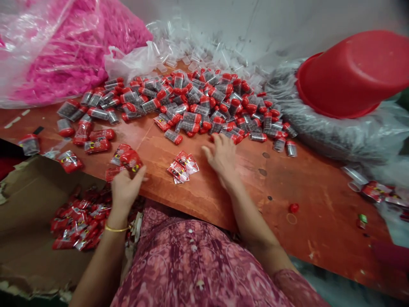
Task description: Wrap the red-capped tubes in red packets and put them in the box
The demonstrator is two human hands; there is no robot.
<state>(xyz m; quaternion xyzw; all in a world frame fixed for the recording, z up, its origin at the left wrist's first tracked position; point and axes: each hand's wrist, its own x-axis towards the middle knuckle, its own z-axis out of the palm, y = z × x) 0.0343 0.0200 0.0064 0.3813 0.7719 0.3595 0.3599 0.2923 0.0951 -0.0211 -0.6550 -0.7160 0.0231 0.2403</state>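
My left hand (125, 184) is closed around a small red-wrapped packet (130, 161) at the near edge of the orange-brown table (287, 183). My right hand (223, 157) lies flat on the table with fingers spread, its fingertips touching the near edge of a big heap of small clear vials with red caps (194, 106). Between my hands lie two red-wrapped packets (182, 167). More wrapped packets (96, 143) sit to the left of my left hand.
A cardboard box (25, 213) at lower left holds several red packets (79, 219). A pink-filled plastic bag (54, 47) lies at back left. An upturned red basin (354, 72) rests on a clear bag of dark pieces (335, 132). A loose red cap (294, 207) lies right.
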